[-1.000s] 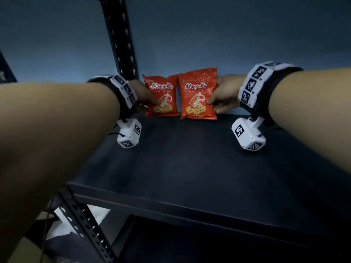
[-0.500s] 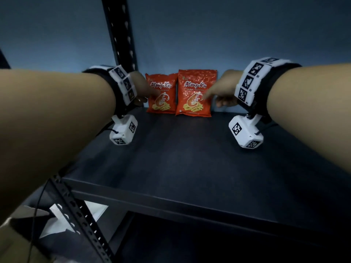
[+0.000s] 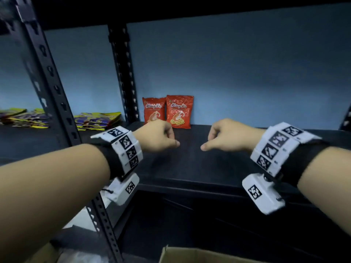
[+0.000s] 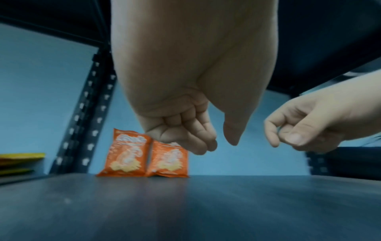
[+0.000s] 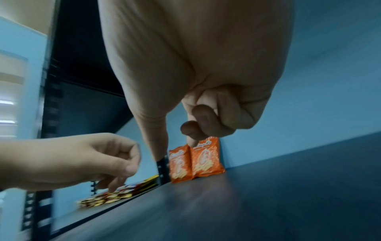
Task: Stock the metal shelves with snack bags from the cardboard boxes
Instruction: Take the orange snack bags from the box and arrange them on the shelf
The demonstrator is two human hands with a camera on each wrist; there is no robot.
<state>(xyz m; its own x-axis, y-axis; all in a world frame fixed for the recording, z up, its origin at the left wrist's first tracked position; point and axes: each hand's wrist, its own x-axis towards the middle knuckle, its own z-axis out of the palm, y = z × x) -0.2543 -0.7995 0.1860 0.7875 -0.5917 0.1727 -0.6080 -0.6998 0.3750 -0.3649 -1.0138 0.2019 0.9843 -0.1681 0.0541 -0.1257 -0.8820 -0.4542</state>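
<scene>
— Blue wall behind, dark metal shelf (image 3: pixel 190 164) in front, black perforated uprights (image 3: pixel 124 76) at the sides. What has been stocked on it?

— Two red-orange foil snack bags with a prawn picture: the left bag (image 3: pixel 153 110) and the right bag (image 3: pixel 179 111). They stand upright side by side at the back of the shelf, touching or nearly so, leaning on the wall just beside the rear upright.

— Are the hands on them?

— No. The left hand (image 3: pixel 155 137) and the right hand (image 3: pixel 226 136) hover over the shelf nearer its front edge, well apart from the bags. Both have fingers loosely curled with nothing in them; the wrist views show bare palms.

— How would such a bag handle?

— Light and puffy, I'd judge: thin crinkly film around air and brittle snacks. It should slip under smooth fingers and crush if squeezed. Best taken by the flat sealed top seam or lightly across the sides, then set down on its bottom seam so that it leans back.

— Anything else in view?

— Two flat stacks of yellow-and-purple packets in the bay to the left: one stack (image 3: pixel 96 121) near the upright, another (image 3: pixel 22 118) further left. Individual packets are too blurred to count. At the bottom edge, one brown cardboard box flap (image 3: pixel 199 256) shows, its contents hidden.

— So the count?

— Two red bags shelved, two yellow stacks, one box visible, two empty hands.
</scene>
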